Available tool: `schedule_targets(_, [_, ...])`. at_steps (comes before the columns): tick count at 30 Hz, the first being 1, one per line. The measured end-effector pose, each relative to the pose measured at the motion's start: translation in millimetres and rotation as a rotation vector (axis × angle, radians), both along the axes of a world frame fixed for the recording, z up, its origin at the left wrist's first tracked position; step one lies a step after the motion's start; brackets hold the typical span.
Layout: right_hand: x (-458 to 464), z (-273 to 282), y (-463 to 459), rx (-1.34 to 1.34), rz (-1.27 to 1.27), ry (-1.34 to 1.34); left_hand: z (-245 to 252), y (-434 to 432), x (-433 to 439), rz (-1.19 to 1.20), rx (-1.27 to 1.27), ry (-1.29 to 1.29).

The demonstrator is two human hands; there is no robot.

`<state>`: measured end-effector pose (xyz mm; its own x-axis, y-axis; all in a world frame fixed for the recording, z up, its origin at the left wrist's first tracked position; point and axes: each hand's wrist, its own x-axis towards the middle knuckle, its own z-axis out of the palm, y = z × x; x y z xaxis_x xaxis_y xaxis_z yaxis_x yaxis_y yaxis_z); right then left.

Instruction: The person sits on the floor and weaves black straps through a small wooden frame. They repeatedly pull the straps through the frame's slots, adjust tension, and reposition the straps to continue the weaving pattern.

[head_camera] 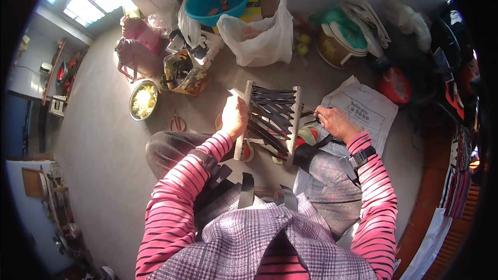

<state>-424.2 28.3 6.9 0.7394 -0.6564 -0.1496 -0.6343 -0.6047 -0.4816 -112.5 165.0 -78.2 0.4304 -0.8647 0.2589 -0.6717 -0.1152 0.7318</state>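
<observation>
My left hand (235, 116) grips the left rail of a wooden frame (296, 103) that stands in front of me. Black straps (271, 112) criss-cross between the two rails of this frame. To the right of it, my right hand (335, 123) is closed, fingertips pinched on a thin dark strand that runs towards the right rail. Red and pale-green slippers (310, 135) show around the frame's lower part. A printed white woven sack (360, 103) lies under and beyond my right hand.
Scissors with orange handles (178, 123) and a bowl of pale yellow pieces (144, 100) are on the floor at left. Beyond stand an open patterned bag (186, 73), a white plastic bag (258, 41), a blue basin (218, 4), a lidded bucket (338, 48) and a red container (395, 85).
</observation>
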Motion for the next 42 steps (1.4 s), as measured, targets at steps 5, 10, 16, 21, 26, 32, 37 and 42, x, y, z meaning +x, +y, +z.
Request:
schedule_targets(5, [-0.1, -13.8, -6.3, 0.089, -0.014, 0.021, -17.3, -20.9, 4.7, 0.107, 0.182, 0.041])
schedule_targets(10, [-2.3, -23.1, -6.0, 0.061, 0.017, -0.027, -17.3, -25.6, 10.8, 0.053, 0.441, 0.418])
schedule_targets(16, [-1.9, -36.6, -4.8, -0.094, 0.067, 0.082, -15.8, -29.0, 11.3, 0.042, 0.481, 0.358])
schedule_targets(21, [9.9, -31.8, -1.8, -0.068, 0.054, -0.077, -11.8, -31.6, 1.0, 0.046, 0.376, 0.217])
schedule_targets(26, [30.9, -28.0, 0.9, -0.207, 0.116, -0.155, -9.5, -31.6, -5.0, 0.022, 0.463, 0.260])
schedule_targets(32, [47.0, -42.3, -2.7, -0.328, 0.095, -0.014, -17.5, -34.5, -2.8, 0.050, 0.452, 0.355])
schedule_targets(37, [51.1, -51.1, -2.9, -0.343, 0.086, 0.111, -18.0, -33.3, -3.8, 0.053, 0.437, 0.384])
schedule_targets(42, [42.2, -44.2, -3.0, -0.283, 0.107, 0.057, -15.2, -32.3, -2.9, 0.048, 0.416, 0.385])
